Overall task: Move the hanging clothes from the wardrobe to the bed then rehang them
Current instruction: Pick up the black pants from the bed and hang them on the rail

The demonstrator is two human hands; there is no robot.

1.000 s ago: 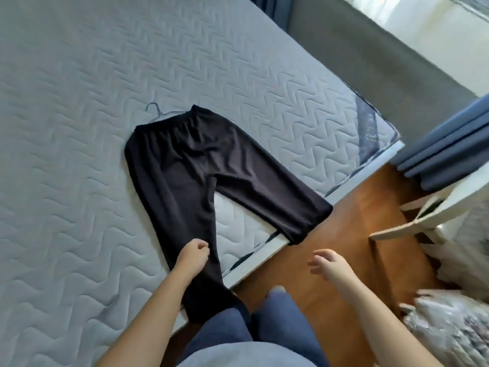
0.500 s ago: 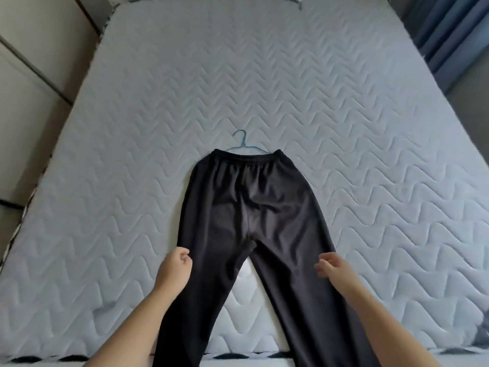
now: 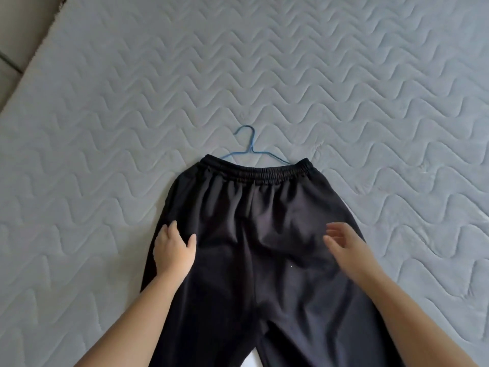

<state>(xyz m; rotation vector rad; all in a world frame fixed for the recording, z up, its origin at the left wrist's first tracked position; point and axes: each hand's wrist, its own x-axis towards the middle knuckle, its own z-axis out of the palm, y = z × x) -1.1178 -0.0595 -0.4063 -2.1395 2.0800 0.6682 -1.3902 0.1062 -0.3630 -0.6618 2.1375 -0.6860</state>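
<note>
Black trousers point(image 3: 254, 234) flat on bed point(image 3: 79, 128), waistband at 12 o'clock, blue hanger point(image 3: 250, 149) hook sticking out above it. Left hand point(image 3: 173, 250) at 9 o'clock presses hip fabric, thumb splayed. Right hand point(image 3: 346, 247) at 3 o'clock, fingers spread, blurred; contact unclear.

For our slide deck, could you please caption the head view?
Black trousers on a blue hanger lie on the mattress, left hand and right hand open over them.

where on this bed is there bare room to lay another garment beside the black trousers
Bare quilted mattress lies left of the trousers out to the bed's edge, to their right, and beyond the hanger hook. The middle is crowded: trousers, left hand and right hand fill it.
</note>
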